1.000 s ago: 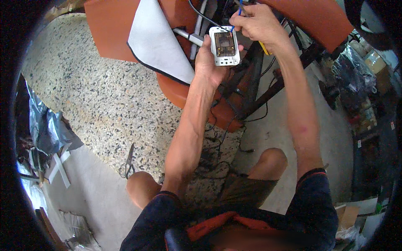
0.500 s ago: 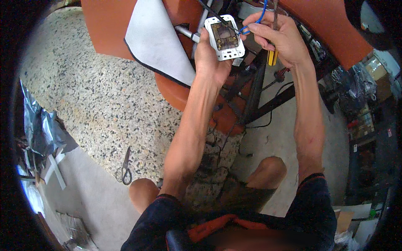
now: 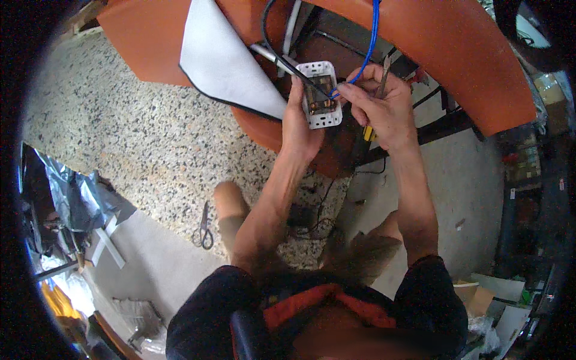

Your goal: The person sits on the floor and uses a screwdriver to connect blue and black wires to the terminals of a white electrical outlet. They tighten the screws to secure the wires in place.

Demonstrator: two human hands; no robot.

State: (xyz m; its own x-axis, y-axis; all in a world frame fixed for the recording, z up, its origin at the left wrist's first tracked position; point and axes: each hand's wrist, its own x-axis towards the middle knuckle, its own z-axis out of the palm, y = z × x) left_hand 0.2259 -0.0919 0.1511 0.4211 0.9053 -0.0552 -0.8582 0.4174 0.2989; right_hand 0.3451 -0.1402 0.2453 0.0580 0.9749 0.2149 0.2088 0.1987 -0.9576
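Scissors [image 3: 205, 228] lie at the near edge of the speckled slab [image 3: 150, 138]. Beyond them, the left hand [image 3: 300, 126] grips a white housing [image 3: 318, 96] from its left side and beneath — long axis running away from the body, near end slanting right. The housing sits just left of the right hand's fingers, pinched together on a blue wire [image 3: 373, 36]; that hand [image 3: 387, 114] also holds a yellow-handled tool [image 3: 369, 133]. Farther off, a black cable [image 3: 264, 27] arches toward the housing.

One head-worn fisheye view looked down from above, fairly near the left hand [image 3: 299, 131] and the right hand [image 3: 389, 117].
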